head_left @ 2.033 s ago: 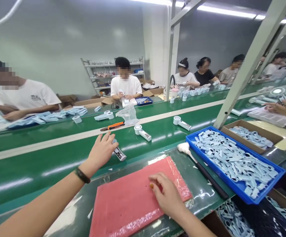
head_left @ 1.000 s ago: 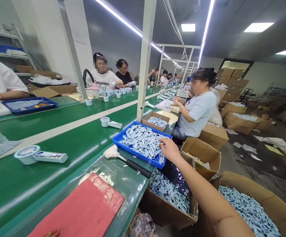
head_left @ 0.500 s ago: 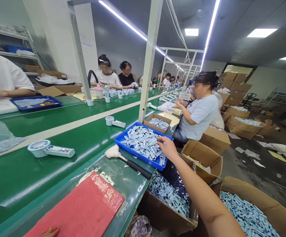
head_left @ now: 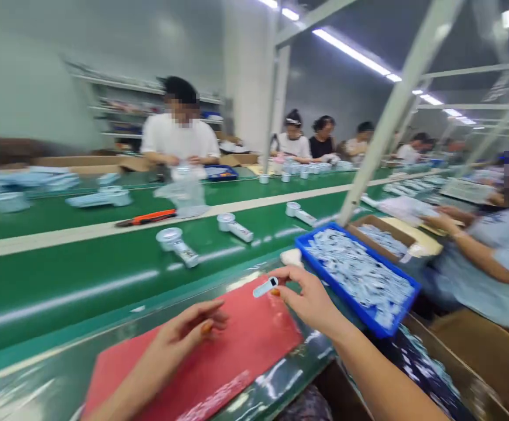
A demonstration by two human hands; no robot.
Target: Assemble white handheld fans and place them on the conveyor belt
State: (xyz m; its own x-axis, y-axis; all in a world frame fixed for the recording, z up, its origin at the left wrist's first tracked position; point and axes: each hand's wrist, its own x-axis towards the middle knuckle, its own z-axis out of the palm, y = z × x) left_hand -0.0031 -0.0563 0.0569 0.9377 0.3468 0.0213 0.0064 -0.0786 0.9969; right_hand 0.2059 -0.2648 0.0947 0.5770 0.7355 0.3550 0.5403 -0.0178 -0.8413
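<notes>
My right hand (head_left: 311,303) pinches a small pale blue plastic strip with a dark end (head_left: 265,287) between finger and thumb, above the near end of a red pad (head_left: 246,333). My left hand (head_left: 188,329) hovers over the pad with curled fingers and nothing visible in them. An orange fingertip shows on each hand. To the right of my right hand stands a blue plastic tray (head_left: 342,290), heaped with many similar pale blue strips.
White magnifier-like devices (head_left: 176,245) stand on the green conveyor belt (head_left: 61,295) beyond the pad, near an orange-handled tool (head_left: 147,217). A cardboard box of strips (head_left: 381,240) sits past the tray. A co-worker (head_left: 487,263) works at the right, others across the belt.
The view has swung left from the boxes back to the pad. My right hand has moved from above the tray to the pad, holding a strip. My left hand has come into view.
</notes>
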